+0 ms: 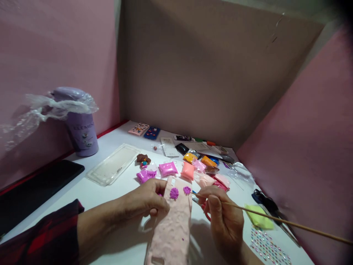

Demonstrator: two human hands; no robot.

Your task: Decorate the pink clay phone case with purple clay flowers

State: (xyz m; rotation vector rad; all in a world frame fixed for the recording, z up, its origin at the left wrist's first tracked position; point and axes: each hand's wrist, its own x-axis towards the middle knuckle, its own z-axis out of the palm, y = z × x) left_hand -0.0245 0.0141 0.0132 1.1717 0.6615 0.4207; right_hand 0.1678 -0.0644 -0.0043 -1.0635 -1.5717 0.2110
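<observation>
My left hand [150,198] grips a phone case [173,228] by its left edge, thumb on top. Pale pink clay covers the case in a lumpy layer. Two magenta clay flowers sit near its upper end, a larger flower [174,193] and a smaller flower [187,190]. In my right hand [223,217] a long thin wooden stick [264,213] is pinched between thumb and fingers. Its tip is at the right edge of the smaller flower. Red-handled scissors [205,210] lie partly hidden behind my right hand.
Several clay packets, including a magenta one [168,169] and an orange one [209,161], lie beyond the case. A clear case [113,163], a purple tumbler [82,129] and a black phone [38,195] are at left. Rhinestones [268,244] and a yellow-green packet [258,216] lie right.
</observation>
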